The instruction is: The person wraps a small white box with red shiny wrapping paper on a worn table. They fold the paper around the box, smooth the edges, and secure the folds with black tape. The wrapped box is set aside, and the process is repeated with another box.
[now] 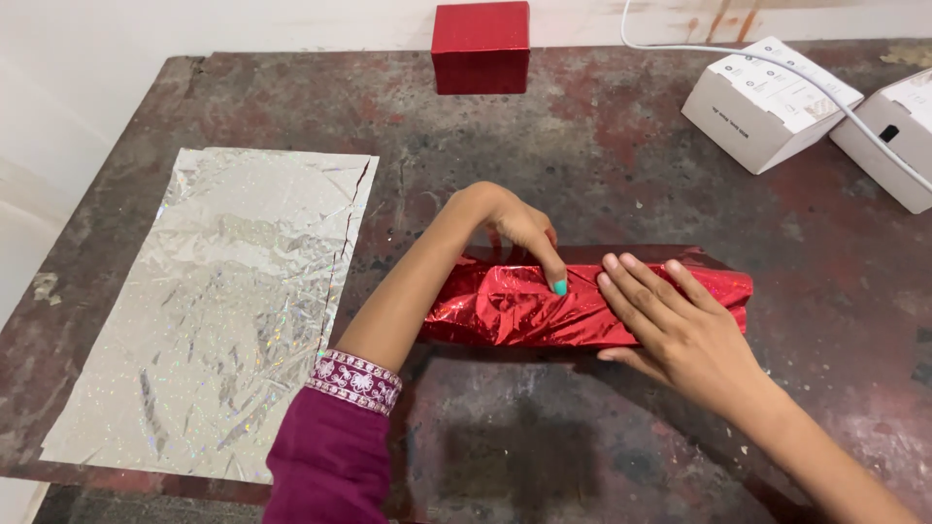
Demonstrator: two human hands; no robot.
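Closest to us is the magenta sleeve [325, 456] with its embroidered cuff, leading up to our left hand [519, 231]. That hand arches over the red foil-wrapped parcel [544, 306], fingers drawn together, one fingertip with a teal nail pressing down on the gathered fold at the top. Not clamped round anything, just pinning the foil so it seems to stay put. Our right hand [670, 325] lies flat and spread on the parcel's right half, fingers extended, palm down, holding nothing; we'd judge it is there to stop the wrap springing open. The parcel itself sits across the middle of the worn, rust-stained tabletop [602, 146], lying lengthwise from left to right.

Now the count. One sheet of silver holographic foil [218, 301] lies flat to the left, well apart from the parcel, crinkled and untouched. One small red box [482, 46] stands at the far edge. Two white cardboard boxes, one [767, 102] and another [893, 136] at the frame's edge, sit at the far right, with one white cable [777, 58] running over them.
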